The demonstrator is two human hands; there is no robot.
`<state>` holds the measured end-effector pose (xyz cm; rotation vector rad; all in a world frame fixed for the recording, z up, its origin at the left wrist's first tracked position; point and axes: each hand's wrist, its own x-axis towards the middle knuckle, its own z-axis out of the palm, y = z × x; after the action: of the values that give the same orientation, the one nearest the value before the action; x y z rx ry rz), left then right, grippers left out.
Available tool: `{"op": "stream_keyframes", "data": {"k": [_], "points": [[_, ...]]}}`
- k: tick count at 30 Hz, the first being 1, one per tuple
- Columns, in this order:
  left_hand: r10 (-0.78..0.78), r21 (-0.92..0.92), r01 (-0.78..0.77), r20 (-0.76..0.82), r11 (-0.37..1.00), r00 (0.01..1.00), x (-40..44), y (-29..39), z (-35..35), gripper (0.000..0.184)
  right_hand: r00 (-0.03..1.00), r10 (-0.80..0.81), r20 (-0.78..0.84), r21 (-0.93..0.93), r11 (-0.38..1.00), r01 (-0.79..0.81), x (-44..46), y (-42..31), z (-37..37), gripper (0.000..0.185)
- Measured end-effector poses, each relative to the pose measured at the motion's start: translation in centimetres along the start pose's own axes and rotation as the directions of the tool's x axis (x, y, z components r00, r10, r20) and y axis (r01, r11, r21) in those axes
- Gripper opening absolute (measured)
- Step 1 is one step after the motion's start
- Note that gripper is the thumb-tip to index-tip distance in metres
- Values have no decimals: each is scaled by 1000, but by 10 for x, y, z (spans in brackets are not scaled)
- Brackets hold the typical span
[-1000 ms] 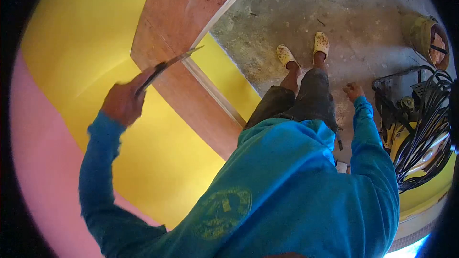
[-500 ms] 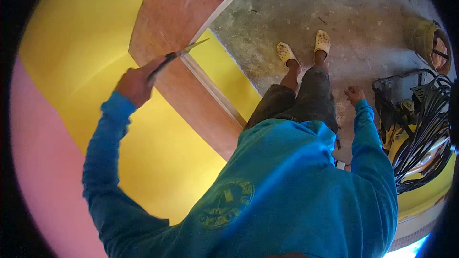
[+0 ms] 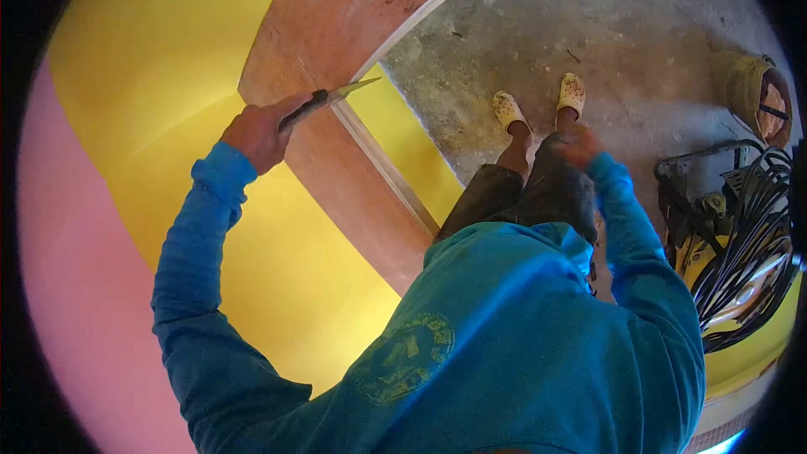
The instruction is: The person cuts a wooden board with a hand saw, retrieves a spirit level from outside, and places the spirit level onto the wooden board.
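My left hand [image 3: 262,130] is wrapped round the dark handle of a knife [image 3: 340,96]. Its narrow pointed blade extends to the right over the reddish-brown ledge [image 3: 336,13], with the tip above the ledge's pale edge strip. I cannot tell whether the blade touches anything. My right hand [image 3: 577,148] is at my dark shorts [image 3: 555,193], over the thigh near the knee. Motion blurs its fingers, so what they do does not show.
Yellow wall surfaces [image 3: 277,286] border the ledge, with a pink wall [image 3: 80,286] farther left. Concrete floor [image 3: 639,25] lies around my speckled clogs [image 3: 571,94]. On the right are coiled black cables [image 3: 744,261], a dark metal frame [image 3: 698,172] and a bucket-like container [image 3: 744,88].
My right hand has swung inward from beside my leg to my thigh. The left hand, still gripping the knife, appears slightly farther right and lower, as the whole view has shifted a little too.
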<state>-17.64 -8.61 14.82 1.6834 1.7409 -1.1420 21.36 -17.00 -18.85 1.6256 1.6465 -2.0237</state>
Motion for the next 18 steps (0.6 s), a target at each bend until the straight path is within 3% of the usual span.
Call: {"op": "stream_keyframes", "data": {"k": [2, 3, 4, 5, 6, 8, 11, 14, 16, 18], "points": [[45, -33, -46, -27, 998, 999, 0, -6, 1, 46, 908, -418, 5, 24, 908, 418, 29, -87, 32, 60], [104, -82, -110, -73, 991, 992, 3, -11, 3, 46, 716, -696, -45, -16, 718, 696, 36, -137, 48, 61], [152, -136, -169, -125, 976, 980, 5, -19, 10, 45, 699, -715, -20, 105, 693, 713, 38, -192, 58, 68], [194, -186, -229, -190, 955, 963, 8, -26, 14, 44, 534, -834, -141, -55, 545, 837, 53, -231, 78, 73], [215, -146, -250, -221, 957, 951, 6, -25, 15, 42, 514, -833, -202, -14, 528, 849, 55, -273, 87, 76], [243, -66, -271, -284, 960, 928, 2, -15, 13, 37, 330, -925, -191, -96, 352, 931, 78, -332, 111, 69], [206, 42, -202, -241, 979, 949, 9, -31, 25, 34, 520, -822, 234, -130, 503, 854, 91, -373, 144, 44], [289, 17, -298, -305, 954, 908, -26, -29, -6, 30, 307, -937, 164, 241, 340, 909, 94, -387, 158, 38], [312, -346, -422, -330, 838, 891, -43, -26, -21, 28, 268, -954, 133, 321, 297, 899, 70, -401, 142, 33], [255, -152, -304, -279, 940, 926, -44, -17, -24, 29, 247, -966, 71, 342, 256, 904, 74, -395, 142, 30]]}}
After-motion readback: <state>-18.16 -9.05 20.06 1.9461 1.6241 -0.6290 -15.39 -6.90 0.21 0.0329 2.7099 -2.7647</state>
